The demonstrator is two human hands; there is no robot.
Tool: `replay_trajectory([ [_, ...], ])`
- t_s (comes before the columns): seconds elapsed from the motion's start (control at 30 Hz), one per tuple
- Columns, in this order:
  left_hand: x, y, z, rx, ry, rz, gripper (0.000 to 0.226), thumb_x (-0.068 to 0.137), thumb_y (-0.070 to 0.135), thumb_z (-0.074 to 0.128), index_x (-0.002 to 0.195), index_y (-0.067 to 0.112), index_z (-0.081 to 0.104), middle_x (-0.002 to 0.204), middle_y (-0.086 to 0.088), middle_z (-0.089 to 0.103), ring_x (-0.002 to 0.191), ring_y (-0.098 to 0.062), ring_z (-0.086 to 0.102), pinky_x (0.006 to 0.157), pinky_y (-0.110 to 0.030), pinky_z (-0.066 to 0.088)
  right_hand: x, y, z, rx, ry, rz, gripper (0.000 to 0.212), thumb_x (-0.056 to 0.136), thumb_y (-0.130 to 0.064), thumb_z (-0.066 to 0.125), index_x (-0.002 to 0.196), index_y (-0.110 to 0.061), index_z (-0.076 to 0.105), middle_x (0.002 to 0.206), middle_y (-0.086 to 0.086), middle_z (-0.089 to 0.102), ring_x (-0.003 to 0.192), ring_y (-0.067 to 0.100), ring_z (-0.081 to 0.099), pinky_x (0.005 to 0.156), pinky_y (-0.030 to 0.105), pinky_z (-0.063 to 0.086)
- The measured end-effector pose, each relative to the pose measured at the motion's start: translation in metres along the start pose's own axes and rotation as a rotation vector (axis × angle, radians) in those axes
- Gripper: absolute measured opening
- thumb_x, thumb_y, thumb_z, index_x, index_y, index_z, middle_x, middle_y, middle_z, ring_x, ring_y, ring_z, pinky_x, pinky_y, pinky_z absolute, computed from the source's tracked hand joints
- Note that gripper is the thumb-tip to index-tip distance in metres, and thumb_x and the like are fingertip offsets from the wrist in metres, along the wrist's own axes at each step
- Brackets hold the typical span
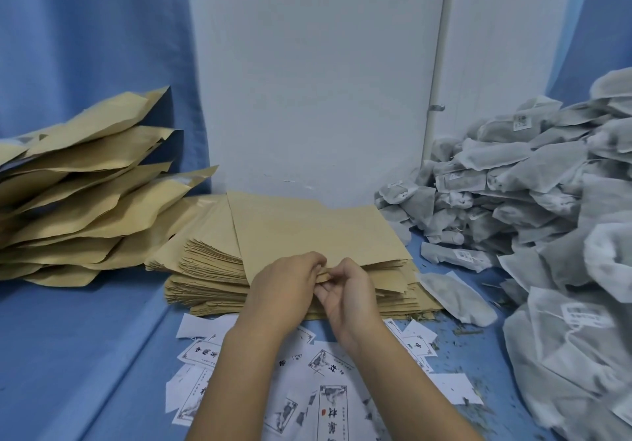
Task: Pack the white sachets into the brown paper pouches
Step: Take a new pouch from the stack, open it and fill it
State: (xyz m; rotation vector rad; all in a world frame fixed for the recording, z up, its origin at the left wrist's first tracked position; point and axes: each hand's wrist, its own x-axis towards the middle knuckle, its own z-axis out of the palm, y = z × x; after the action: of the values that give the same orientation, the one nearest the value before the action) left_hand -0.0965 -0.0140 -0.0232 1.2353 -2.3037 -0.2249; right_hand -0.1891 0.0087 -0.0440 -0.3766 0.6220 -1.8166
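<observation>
The top brown pouch point(318, 232) lies flat on the stack of empty pouches point(208, 280) at centre. Its long axis runs roughly 6 to 12 o'clock, skewed a little toward 11, and its near edge, probably the mouth, faces the person. The left hand point(287, 280) and right hand point(349, 290) both pinch that edge; rubbing the two layers apart should open it without tearing. The white sachets point(513, 201) are heaped at 3 o'clock, with bulging pouches point(78, 184) at 9.

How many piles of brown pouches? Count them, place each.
2: a bulging pile at far left; a flat stack at centre. More may be hidden off-frame.
</observation>
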Motion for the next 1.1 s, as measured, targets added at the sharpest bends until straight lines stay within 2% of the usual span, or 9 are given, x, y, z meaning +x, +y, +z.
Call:
replay_trajectory([
  [0.13,-0.001,0.008,0.003,0.131,0.083,0.053,0.026,0.090,0.023,0.044,0.110,0.025,0.059,0.113,0.005,0.063,0.102,-0.021,0.057,0.078,-0.033,0.044,-0.001,0.002,0.004,-0.171,0.059,-0.067,0.036,0.082,0.015,0.030,0.059,-0.013,0.035,0.054,0.000,0.033,0.049,0.011,0.037,0.043,0.018,0.034],
  [0.27,0.000,0.008,0.004,0.107,0.188,0.074,0.026,0.096,0.027,0.040,0.112,0.031,0.060,0.104,0.002,0.066,0.097,-0.021,0.058,0.071,-0.031,0.039,-0.003,0.000,0.009,-0.077,0.072,-0.097,0.030,0.088,0.014,0.035,0.071,-0.010,0.042,0.051,0.001,0.038,0.045,0.008,0.042,0.043,0.015,0.043],
  [0.4,0.001,0.007,0.005,0.184,0.219,0.115,0.023,0.096,0.026,0.040,0.112,0.032,0.055,0.100,0.000,0.067,0.093,-0.023,0.059,0.065,-0.030,0.031,-0.004,-0.001,0.010,-0.116,0.130,-0.110,0.022,0.085,0.014,0.039,0.080,-0.006,0.045,0.060,0.003,0.034,0.046,0.011,0.035,0.043,0.016,0.045],
  [0.57,-0.001,0.011,0.009,0.121,0.255,0.089,0.024,0.096,0.023,0.041,0.113,0.031,0.055,0.098,0.000,0.069,0.089,-0.024,0.061,0.063,-0.029,0.030,-0.006,-0.004,0.011,-0.206,0.219,-0.145,0.033,0.085,0.016,0.038,0.062,-0.008,0.040,0.045,0.000,0.036,0.037,0.009,0.039,0.040,0.017,0.043],
  [0.83,-0.004,0.016,0.003,0.015,0.423,-0.007,0.020,0.098,0.026,0.041,0.109,0.024,0.058,0.099,0.000,0.070,0.092,-0.027,0.062,0.062,-0.029,0.019,-0.015,-0.002,0.012,-0.229,0.206,-0.168,0.035,0.082,0.018,0.037,0.060,-0.009,0.041,0.035,-0.010,0.040,0.031,0.002,0.037,0.034,0.015,0.037],
  [0.9,-0.004,0.016,0.000,0.034,0.408,0.015,0.018,0.096,0.025,0.044,0.107,0.026,0.059,0.095,-0.001,0.070,0.090,-0.025,0.061,0.064,-0.030,0.025,-0.014,-0.004,0.015,-0.167,0.165,-0.146,0.026,0.085,0.015,0.039,0.067,-0.004,0.045,0.040,-0.005,0.044,0.035,0.003,0.041,0.039,0.016,0.042],
  [0.97,-0.006,0.020,-0.001,0.047,0.415,0.076,0.019,0.086,0.016,0.055,0.103,0.023,0.061,0.093,0.001,0.071,0.087,-0.024,0.062,0.069,-0.029,0.032,-0.012,-0.008,0.015,-0.109,0.149,-0.114,0.016,0.088,0.011,0.041,0.085,0.001,0.053,0.053,0.004,0.051,0.044,0.008,0.048,0.043,0.018,0.047],
  [1.03,-0.008,0.022,-0.001,0.092,0.408,0.127,0.028,0.077,0.006,0.063,0.102,0.019,0.063,0.093,0.003,0.070,0.088,-0.023,0.063,0.074,-0.030,0.034,-0.009,-0.011,0.012,-0.079,0.152,-0.096,0.020,0.090,0.008,0.042,0.104,0.006,0.057,0.076,0.015,0.060,0.062,0.020,0.059,0.053,0.024,0.055],
  [1.1,-0.010,0.017,-0.005,0.117,0.473,0.143,0.038,0.067,-0.007,0.067,0.100,0.013,0.067,0.091,-0.001,0.071,0.084,-0.025,0.065,0.073,-0.035,0.040,-0.006,-0.014,0.007,-0.077,0.171,-0.081,0.022,0.094,0.001,0.041,0.110,0.002,0.057,0.088,0.017,0.061,0.085,0.037,0.066,0.065,0.033,0.059],
])
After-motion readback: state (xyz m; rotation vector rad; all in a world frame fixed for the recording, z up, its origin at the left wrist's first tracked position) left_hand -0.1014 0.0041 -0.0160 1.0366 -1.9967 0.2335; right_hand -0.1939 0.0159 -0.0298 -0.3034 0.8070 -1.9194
